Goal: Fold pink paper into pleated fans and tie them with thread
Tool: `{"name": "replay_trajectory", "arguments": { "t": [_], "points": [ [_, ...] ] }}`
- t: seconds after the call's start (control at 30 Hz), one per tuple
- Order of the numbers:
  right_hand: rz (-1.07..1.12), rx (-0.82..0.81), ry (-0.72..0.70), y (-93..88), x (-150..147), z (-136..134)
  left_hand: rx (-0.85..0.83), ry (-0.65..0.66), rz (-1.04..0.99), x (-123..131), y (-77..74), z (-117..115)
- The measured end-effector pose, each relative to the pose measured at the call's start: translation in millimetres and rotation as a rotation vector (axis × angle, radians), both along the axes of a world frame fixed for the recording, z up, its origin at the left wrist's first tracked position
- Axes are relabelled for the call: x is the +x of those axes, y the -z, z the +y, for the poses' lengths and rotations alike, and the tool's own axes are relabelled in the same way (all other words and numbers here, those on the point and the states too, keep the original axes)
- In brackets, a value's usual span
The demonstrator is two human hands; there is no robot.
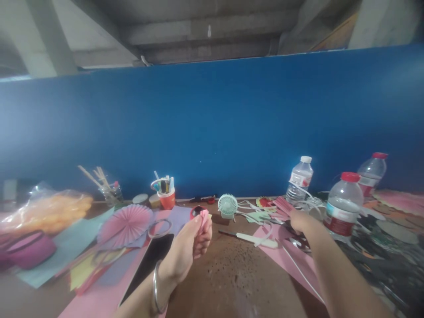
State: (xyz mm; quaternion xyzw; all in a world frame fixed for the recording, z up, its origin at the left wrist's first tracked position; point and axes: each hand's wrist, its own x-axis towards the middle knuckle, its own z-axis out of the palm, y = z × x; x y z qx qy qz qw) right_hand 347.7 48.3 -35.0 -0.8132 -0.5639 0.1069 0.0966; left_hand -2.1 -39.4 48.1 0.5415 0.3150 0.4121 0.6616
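My left hand (190, 245) is raised over the brown table (228, 274), its fingers pinched on a small folded pink paper piece (204, 218). A metal bangle (155, 289) circles that wrist. My right hand (300, 221) reaches forward to the right, over pink paper sheets (291, 260) and a pair of scissors (298, 236). Its fingers point away from me and are mostly hidden, so what they touch is unclear. A white-handled craft knife (255, 239) lies between the two hands.
A pink pleated paper fan (126, 223), a black phone (150, 260), a small mint desk fan (227, 205), an orange pen cup (166, 196), a jar of sticks (109, 190) and three water bottles (342, 203) stand along a blue wall (212, 128). A plastic bag (46, 212) lies at left.
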Motion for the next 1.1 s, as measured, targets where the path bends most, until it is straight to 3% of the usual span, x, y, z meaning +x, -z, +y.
{"name": "replay_trajectory", "arguments": {
  "t": [0.2, 0.47, 0.7, 0.93, 1.1],
  "points": [
    [-0.028, -0.172, 0.027, 3.2, 0, 5, 0.148, -0.032, 0.062, 2, -4.9, 0],
    [-0.042, -0.168, -0.028, -8.8, 1, 5, 0.097, -0.081, 0.149, -1, -0.9, 2],
    [0.134, -0.186, -0.161, -18.3, -7, -1, 0.334, -0.186, 0.284, 3, -3.1, 2],
    [0.276, 0.001, -0.288, -26.6, -17, -7, 0.481, -0.327, 0.402, 4, -6.7, -2],
    [0.248, 0.085, -0.262, -27.4, -17, 1, 0.461, -0.319, 0.404, 4, -3.8, -2]
  ]
}}
